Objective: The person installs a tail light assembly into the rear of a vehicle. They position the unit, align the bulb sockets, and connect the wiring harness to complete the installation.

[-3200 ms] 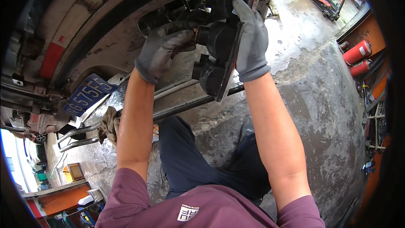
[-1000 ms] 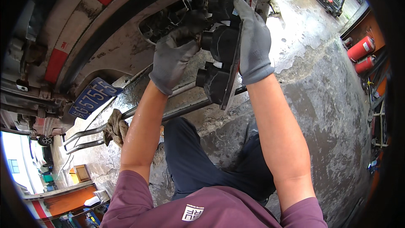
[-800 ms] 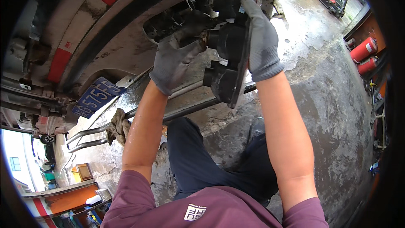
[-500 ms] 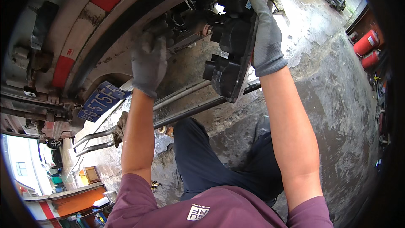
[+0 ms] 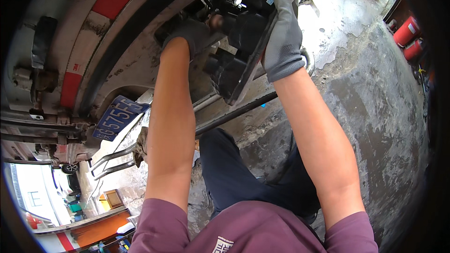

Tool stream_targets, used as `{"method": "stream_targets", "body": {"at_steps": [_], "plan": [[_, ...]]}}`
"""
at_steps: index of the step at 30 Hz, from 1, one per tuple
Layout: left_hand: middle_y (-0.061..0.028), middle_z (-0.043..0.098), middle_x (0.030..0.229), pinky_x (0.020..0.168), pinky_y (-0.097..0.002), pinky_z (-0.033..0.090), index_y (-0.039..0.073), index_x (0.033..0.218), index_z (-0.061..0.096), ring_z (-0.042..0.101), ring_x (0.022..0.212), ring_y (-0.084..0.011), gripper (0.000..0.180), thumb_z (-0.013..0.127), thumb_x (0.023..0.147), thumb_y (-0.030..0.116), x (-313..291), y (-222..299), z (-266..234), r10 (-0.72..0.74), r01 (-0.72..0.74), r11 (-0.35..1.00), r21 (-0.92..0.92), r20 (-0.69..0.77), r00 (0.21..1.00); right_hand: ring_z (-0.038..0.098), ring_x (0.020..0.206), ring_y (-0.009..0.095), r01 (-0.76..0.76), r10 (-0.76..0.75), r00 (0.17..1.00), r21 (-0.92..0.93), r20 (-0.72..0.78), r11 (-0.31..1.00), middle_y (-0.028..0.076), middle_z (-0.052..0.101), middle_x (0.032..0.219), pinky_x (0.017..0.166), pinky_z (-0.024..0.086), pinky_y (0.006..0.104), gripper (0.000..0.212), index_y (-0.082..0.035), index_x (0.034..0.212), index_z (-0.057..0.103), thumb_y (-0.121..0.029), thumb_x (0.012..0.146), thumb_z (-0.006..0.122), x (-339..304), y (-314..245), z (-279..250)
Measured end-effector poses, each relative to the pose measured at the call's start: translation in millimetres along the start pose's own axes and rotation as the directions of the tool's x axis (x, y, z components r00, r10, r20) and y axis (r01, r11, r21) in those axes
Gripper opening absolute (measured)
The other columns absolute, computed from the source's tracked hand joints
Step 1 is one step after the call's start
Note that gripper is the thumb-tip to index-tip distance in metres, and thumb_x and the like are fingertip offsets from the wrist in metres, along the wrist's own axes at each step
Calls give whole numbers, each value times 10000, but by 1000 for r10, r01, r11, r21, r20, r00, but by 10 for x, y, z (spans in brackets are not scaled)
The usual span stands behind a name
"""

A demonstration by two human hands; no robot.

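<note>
My right hand [image 5: 285,37], in a grey work glove, grips the outer side of a tail light [image 5: 246,33], its thumb over the upper edge. The light's black, bulging back housings face left, toward the vehicle. My left hand [image 5: 191,33], gloved too, reaches into the dark space behind the light, beside a round brownish connector [image 5: 216,21]. Its fingers are hidden in the shadow and behind the wrist, so what they touch does not show.
The vehicle's body with a red-and-white reflective strip [image 5: 71,84] fills the left side. A blue licence plate [image 5: 121,116] hangs below it. Metal bars [image 5: 234,112] run beneath the light, over my knees. Red cylinders [image 5: 406,32] stand at the far right.
My left hand has pushed farther up and in behind the light, its forearm swinging right. My right hand and the tail light have shifted slightly left, the light tilting more.
</note>
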State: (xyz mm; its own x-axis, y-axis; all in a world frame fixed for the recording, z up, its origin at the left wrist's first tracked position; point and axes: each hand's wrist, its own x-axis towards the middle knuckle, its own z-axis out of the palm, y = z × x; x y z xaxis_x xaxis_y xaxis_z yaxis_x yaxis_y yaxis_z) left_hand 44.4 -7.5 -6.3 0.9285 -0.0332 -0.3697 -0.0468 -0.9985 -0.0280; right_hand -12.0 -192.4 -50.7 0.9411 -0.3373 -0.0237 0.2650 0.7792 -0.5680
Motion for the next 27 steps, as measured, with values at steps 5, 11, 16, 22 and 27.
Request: {"method": "stream_targets", "body": {"at_steps": [5, 11, 16, 22, 27], "plan": [[-213, 655, 1231, 954, -417, 513, 33, 1140, 707, 651, 1125, -344, 282, 551, 917, 107, 308, -424, 174, 285, -257, 956, 141, -245, 927, 585, 974, 119, 11, -12, 999, -19, -47, 1000, 18, 636, 1074, 891, 474, 256, 457, -55, 1274, 597, -365, 945, 661, -140, -34, 151], [-232, 639, 1256, 1023, -388, 446, 22, 1172, 675, 601, 1192, -351, 328, 445, 967, 135, 69, -187, 45, 266, -158, 902, 403, -230, 936, 624, 990, 134, 31, -33, 999, -64, -26, 997, 28, 646, 1101, 870, 526, 270, 451, -71, 1306, 577, -367, 968, 621, -35, -3, 43], [-219, 611, 1313, 1060, -411, 429, 32, 1260, 623, 561, 1247, -373, 377, 538, 934, 199, 179, -83, 100, 108, 7, 889, 457, -225, 968, 560, 1010, 130, 140, -143, 989, -72, -28, 987, 50, 642, 1093, 960, 409, 275, 492, 12, 1203, 618, -365, 903, 720, -92, 5, 154], [-227, 558, 1380, 1078, -410, 419, 59, 1376, 531, 521, 1292, -383, 550, 609, 886, 295, -315, 211, -108, -66, 39, 996, -77, -376, 924, 563, 1048, 159, 190, -193, 981, -132, -7, 973, 91, 644, 1109, 995, 399, 297, 589, 39, 1253, 580, -391, 881, 732, 10, 40, 57], [-225, 606, 1309, 1036, -418, 448, 79, 1318, 583, 560, 1241, -375, 463, 584, 887, 248, -295, -165, 80, -29, -117, 959, -256, -503, 864, 579, 1027, 160, 194, -212, 976, -266, -41, 944, 100, 640, 1098, 972, 426, 295, 612, 50, 1245, 553, -400, 876, 743, -56, 89, 70]]}}
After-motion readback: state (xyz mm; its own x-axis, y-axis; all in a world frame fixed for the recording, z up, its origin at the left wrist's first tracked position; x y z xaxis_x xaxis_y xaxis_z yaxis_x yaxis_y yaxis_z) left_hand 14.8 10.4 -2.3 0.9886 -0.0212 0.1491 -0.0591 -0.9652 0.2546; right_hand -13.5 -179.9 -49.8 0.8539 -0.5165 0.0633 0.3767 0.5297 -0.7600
